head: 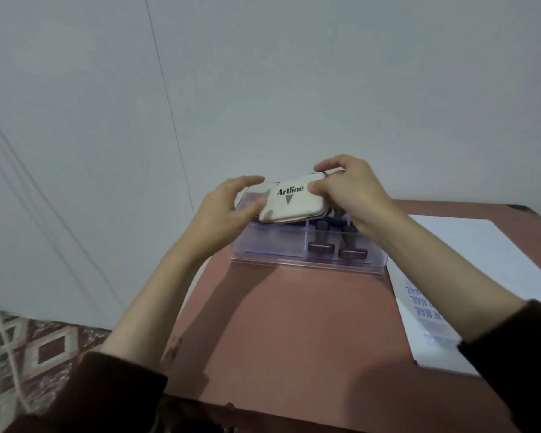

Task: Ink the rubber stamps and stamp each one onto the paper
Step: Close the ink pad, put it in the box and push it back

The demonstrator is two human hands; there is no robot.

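A white Artline ink pad tin (289, 201), lid closed, is held in the air above a clear plastic organiser box (269, 245). My left hand (228, 207) grips the tin's left end and my right hand (347, 195) grips its right end. Two rubber stamps with dark handles (320, 242) (352, 250) lie in the box's right compartments, partly hidden under my right hand. White paper (469, 260) lies on the table at the right, with blue stamped text (425, 304) near its left edge.
The reddish-brown table (294, 323) stands against a pale wall. Its left edge runs diagonally beside my left forearm. A patterned carpet (28, 354) covers the floor at lower left. My dark sleeves reach to the forearms.
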